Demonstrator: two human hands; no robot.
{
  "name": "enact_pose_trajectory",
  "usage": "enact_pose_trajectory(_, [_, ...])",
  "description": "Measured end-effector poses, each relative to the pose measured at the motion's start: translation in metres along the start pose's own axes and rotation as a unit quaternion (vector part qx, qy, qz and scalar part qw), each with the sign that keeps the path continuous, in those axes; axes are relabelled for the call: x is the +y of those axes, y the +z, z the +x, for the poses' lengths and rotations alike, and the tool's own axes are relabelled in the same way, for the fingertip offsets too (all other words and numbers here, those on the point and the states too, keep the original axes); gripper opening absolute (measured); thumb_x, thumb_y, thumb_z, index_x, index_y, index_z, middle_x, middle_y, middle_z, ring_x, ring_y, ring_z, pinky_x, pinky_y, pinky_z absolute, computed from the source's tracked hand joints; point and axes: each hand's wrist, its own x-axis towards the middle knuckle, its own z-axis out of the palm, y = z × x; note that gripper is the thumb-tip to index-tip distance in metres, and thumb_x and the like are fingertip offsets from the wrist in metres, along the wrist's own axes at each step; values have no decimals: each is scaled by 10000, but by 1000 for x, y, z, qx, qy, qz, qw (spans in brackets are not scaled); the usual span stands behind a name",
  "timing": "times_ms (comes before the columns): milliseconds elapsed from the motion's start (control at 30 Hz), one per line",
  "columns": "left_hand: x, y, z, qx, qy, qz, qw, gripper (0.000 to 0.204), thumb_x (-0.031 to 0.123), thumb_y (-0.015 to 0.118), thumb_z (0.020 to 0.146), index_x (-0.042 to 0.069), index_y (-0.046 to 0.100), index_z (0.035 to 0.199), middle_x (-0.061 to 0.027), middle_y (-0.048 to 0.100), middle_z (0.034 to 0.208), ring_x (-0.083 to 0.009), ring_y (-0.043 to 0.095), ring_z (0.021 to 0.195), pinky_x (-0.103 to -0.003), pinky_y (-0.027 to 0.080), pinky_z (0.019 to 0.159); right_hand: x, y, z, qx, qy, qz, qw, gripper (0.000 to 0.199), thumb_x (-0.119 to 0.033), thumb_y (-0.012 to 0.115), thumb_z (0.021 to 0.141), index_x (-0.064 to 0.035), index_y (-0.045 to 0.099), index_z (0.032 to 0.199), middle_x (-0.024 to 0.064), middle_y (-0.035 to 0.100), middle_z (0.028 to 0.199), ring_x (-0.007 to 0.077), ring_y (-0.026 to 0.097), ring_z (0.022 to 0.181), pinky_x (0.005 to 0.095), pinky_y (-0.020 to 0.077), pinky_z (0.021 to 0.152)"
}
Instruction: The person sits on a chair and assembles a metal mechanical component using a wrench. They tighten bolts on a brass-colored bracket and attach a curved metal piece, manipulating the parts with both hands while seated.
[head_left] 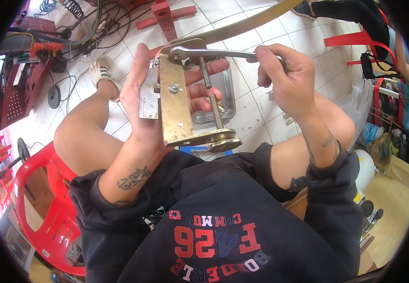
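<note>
My left hand (141, 99) grips a brass-coloured metal bracket (174, 106), a U-shaped clamp with a long threaded bolt (211, 99) running between its two arms and a small hex nut on its flat face. A grey steel plate (148, 99) lies behind the bracket against my palm. My right hand (284, 78) is closed on the handle of a steel wrench (214, 53), whose head sits on the bolt's top end at the bracket's upper arm. Both hands are raised over my lap.
A shallow steel tray (223, 96) lies on the white tiled floor below the bracket. Red plastic chairs (49, 198) stand at left and right. A red metal stand (164, 19), cables and a long curved metal bar (247, 23) lie farther out. Another person's leg shows at top right.
</note>
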Motion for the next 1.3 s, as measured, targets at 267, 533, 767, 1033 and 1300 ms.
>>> enact_pose_trajectory(267, [3, -10, 1, -52, 1, -12, 999, 826, 607, 332, 985, -71, 294, 1454, -428, 369, 1383, -422, 654, 877, -370, 609, 703, 6, -3, -3, 18, 11, 44, 999, 248, -204, 640, 964, 35, 706, 975, 17, 607, 617, 50, 528, 550, 205, 391, 485])
enact_pose_trajectory(533, [2, -10, -1, -16, 0, 9, 1000, 845, 617, 322, 984, -82, 288, 1457, -406, 393, 1383, -372, 640, 897, -334, 585, 697, 7, 2, -4, -53, 65, 51, 995, 254, -201, 630, 969, 39, 710, 969, 3, 592, 613, 44, 495, 525, 212, 375, 477])
enact_pose_trajectory(767, [-3, 1, -2, 34, 3, 52, 998, 773, 638, 279, 984, -1, 409, 1398, -318, 591, 1177, -305, 673, 776, -305, 570, 624, 12, 5, -4, -88, 92, -9, 992, 232, -194, 631, 964, 22, 713, 981, 3, 586, 623, 42, 477, 534, 225, 370, 490])
enact_pose_trajectory(1033, [-9, 13, -2, 63, 11, 166, 984, 761, 644, 292, 982, 24, 411, 1406, -293, 613, 1129, -261, 659, 698, -282, 554, 572, 2, -9, 5, 17, -48, -142, 989, 136, -136, 698, 911, -20, 715, 981, 38, 688, 724, 46, 564, 626, 202, 423, 561])
enact_pose_trajectory(1300, [-23, 9, 2, 122, -64, 217, 966, 734, 662, 330, 968, 27, 452, 1316, -248, 655, 1037, -220, 645, 638, -274, 532, 511, -8, -22, 13, 7, -189, -159, 969, 103, -85, 702, 903, -11, 683, 973, 48, 693, 770, 67, 637, 677, 199, 492, 615])
